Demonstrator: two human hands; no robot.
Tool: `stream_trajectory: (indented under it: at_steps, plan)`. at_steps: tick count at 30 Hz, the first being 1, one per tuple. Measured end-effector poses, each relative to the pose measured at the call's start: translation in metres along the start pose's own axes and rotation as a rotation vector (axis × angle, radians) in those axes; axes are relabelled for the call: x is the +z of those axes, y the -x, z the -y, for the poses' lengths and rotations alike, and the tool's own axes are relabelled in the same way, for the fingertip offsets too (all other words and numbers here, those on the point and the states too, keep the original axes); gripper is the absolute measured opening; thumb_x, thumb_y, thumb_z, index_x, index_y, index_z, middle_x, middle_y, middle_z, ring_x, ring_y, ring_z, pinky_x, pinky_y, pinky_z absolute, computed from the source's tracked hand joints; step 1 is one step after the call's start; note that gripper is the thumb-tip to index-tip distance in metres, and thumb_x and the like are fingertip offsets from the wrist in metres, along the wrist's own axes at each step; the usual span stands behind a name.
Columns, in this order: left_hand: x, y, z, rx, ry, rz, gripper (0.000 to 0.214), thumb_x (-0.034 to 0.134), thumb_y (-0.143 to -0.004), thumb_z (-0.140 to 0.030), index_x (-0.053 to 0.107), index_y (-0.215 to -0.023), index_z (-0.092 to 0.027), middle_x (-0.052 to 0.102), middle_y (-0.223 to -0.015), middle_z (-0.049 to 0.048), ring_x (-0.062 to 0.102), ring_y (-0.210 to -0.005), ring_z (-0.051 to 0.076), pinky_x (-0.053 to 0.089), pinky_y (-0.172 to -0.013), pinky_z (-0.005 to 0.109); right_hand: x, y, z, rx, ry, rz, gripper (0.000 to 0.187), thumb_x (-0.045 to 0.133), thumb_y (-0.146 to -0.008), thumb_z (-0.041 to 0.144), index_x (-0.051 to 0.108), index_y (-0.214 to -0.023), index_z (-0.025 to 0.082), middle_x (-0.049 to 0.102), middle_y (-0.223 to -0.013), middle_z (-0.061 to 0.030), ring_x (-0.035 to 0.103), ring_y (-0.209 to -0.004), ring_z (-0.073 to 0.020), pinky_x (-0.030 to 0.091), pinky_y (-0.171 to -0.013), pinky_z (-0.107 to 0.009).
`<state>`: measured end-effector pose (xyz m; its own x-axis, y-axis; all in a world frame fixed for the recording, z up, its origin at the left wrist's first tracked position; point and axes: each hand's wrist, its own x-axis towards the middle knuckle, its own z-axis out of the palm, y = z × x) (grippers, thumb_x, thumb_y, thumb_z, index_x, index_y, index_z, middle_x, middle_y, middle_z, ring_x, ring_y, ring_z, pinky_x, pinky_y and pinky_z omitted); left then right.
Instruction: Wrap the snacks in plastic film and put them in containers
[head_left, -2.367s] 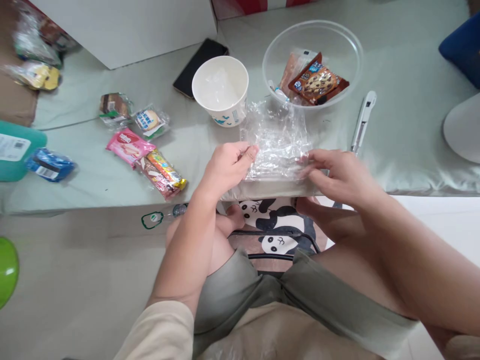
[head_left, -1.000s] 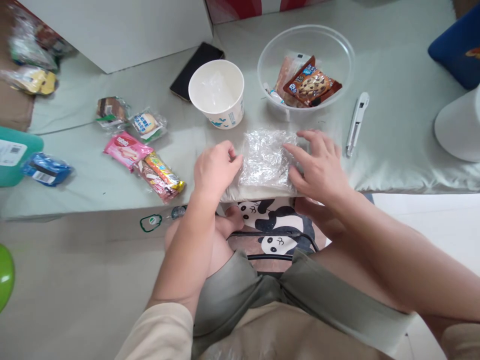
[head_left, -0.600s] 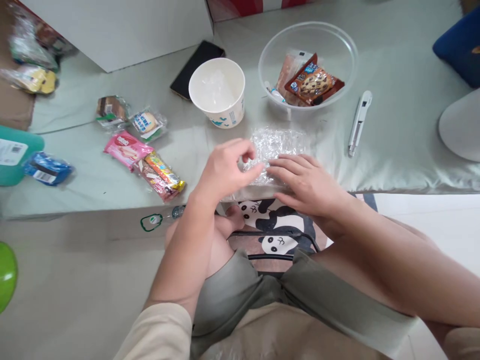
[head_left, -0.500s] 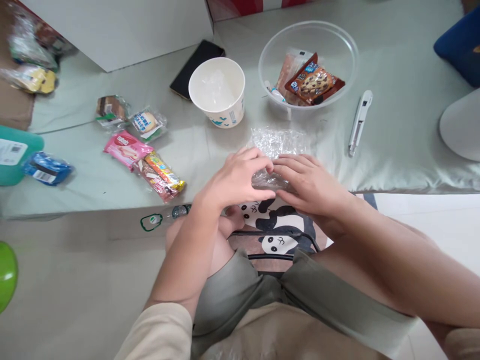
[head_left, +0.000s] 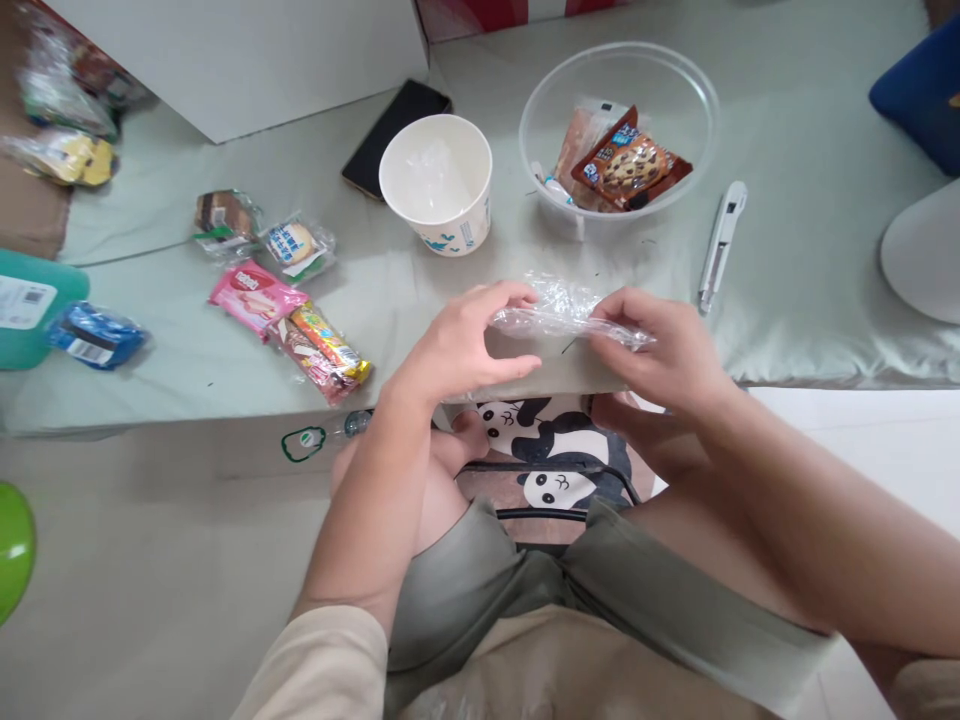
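Observation:
A crumpled sheet of clear plastic wrap, folded into a narrow strip, is held just above the near edge of the green-covered table. My left hand pinches its left end between thumb and fingers. My right hand grips its right end. Behind the wrap stand a white paper cup and a clear plastic bowl holding a cookie packet and other wrapped snacks.
Several wrapped snacks lie at the left of the table, with a blue packet and a teal container further left. A black phone lies behind the cup. A white utility knife rests at the right.
The wrap lay spread flat under both hands. It has been folded over toward me into a narrow strip, and both hands now hold it by its ends, slightly lifted.

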<state>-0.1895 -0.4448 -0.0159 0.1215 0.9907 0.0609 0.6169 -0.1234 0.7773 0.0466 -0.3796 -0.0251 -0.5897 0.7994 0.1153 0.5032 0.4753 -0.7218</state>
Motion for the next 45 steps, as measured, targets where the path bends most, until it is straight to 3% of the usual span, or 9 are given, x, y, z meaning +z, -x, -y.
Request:
stream_trajectory:
  at_steps: [6, 11, 14, 17, 22, 29, 33, 38, 45]
  plan:
    - [0.003, -0.005, 0.008, -0.111, -0.093, -0.002, 0.028, 0.07, -0.087, -0.028, 0.071, -0.114, -0.019, 0.077, -0.097, 0.0022, 0.069, -0.086, 0.018, 0.054, -0.087, 0.033, -0.001, -0.002, 0.001, 0.056, -0.013, -0.001, 0.015, 0.063, -0.082, 0.037, 0.062, -0.086, 0.022, 0.068, -0.072, -0.0017, 0.058, -0.062, -0.0166, 0.04, -0.059, -0.03]
    - [0.003, -0.006, 0.008, 0.117, -0.082, 0.104, 0.014, 0.075, -0.082, -0.022, 0.072, -0.094, -0.018, 0.07, -0.135, 0.0082, 0.065, -0.12, 0.024, 0.047, -0.107, 0.037, 0.002, -0.002, 0.0, 0.154, -0.017, -0.016, 0.014, 0.06, -0.087, 0.035, 0.064, -0.096, 0.024, 0.071, -0.07, -0.0007, 0.06, -0.058, -0.0173, 0.04, -0.057, -0.03]
    - [0.004, -0.005, 0.006, 0.079, -0.147, 0.158, 0.009, 0.073, -0.084, -0.026, 0.07, -0.087, -0.019, 0.074, -0.106, 0.006, 0.067, -0.097, 0.021, 0.051, -0.088, 0.034, 0.001, -0.002, 0.001, 0.14, -0.012, -0.001, 0.015, 0.058, -0.089, 0.034, 0.064, -0.099, 0.025, 0.074, -0.071, -0.0007, 0.063, -0.06, -0.0185, 0.043, -0.059, -0.031]
    - [0.003, -0.005, 0.004, -0.002, -0.263, 0.141, 0.018, 0.069, -0.087, -0.031, 0.065, -0.075, -0.018, 0.058, -0.07, -0.0002, 0.054, -0.067, 0.015, 0.041, -0.067, 0.031, -0.001, -0.003, 0.002, 0.163, -0.001, 0.011, 0.016, 0.06, -0.089, 0.035, 0.063, -0.102, 0.026, 0.073, -0.069, -0.0005, 0.066, -0.063, -0.0209, 0.046, -0.061, -0.033]
    - [0.001, -0.006, 0.0, -0.121, -0.152, 0.107, 0.032, 0.058, -0.092, -0.036, 0.065, -0.067, -0.018, 0.05, -0.057, -0.0031, 0.043, -0.057, 0.011, 0.032, -0.06, 0.03, -0.002, -0.005, 0.0, 0.219, 0.023, -0.05, 0.026, 0.063, -0.089, 0.034, 0.061, -0.114, 0.027, 0.074, -0.067, 0.0002, 0.072, -0.071, -0.0247, 0.051, -0.068, -0.037]
    - [0.005, -0.005, 0.004, -0.174, 0.09, -0.069, 0.042, 0.071, -0.083, -0.037, 0.069, -0.121, -0.02, 0.059, -0.068, -0.0048, 0.05, -0.059, 0.011, 0.043, -0.063, 0.027, 0.007, -0.006, -0.011, 0.088, 0.023, -0.078, 0.034, 0.065, -0.087, 0.033, 0.061, -0.121, 0.027, 0.071, -0.064, 0.0019, 0.073, -0.076, -0.0265, 0.054, -0.078, -0.042]
    - [0.009, -0.007, 0.007, -0.2, 0.003, -0.076, 0.029, 0.065, -0.088, -0.03, 0.07, -0.115, -0.02, 0.064, -0.069, -0.0029, 0.056, -0.062, 0.012, 0.045, -0.066, 0.027, 0.012, -0.006, -0.019, 0.064, 0.16, -0.154, 0.044, 0.068, -0.084, 0.035, 0.059, -0.126, 0.025, 0.068, -0.069, 0.001, 0.066, -0.069, -0.0236, 0.054, -0.078, -0.042]
    - [0.009, -0.01, 0.008, -0.23, -0.187, -0.092, 0.025, 0.061, -0.09, -0.025, 0.07, -0.113, -0.022, 0.067, -0.069, -0.0026, 0.058, -0.063, 0.014, 0.044, -0.068, 0.029, 0.011, -0.001, -0.009, 0.02, 0.327, -0.275, 0.047, 0.062, -0.09, 0.038, 0.058, -0.134, 0.022, 0.064, -0.123, -0.0186, 0.062, -0.111, -0.038, 0.051, -0.09, -0.055]
    - [0.007, -0.012, 0.008, -0.282, -0.3, -0.108, 0.019, 0.064, -0.085, -0.025, 0.069, -0.103, -0.024, 0.061, -0.062, -0.0037, 0.054, -0.059, 0.016, 0.037, -0.062, 0.03, 0.029, 0.007, 0.011, -0.407, 0.383, 0.009, 0.029, 0.05, -0.097, 0.018, 0.065, -0.12, 0.028, 0.072, -0.127, -0.0082, 0.064, -0.122, -0.0297, 0.047, -0.101, -0.048]
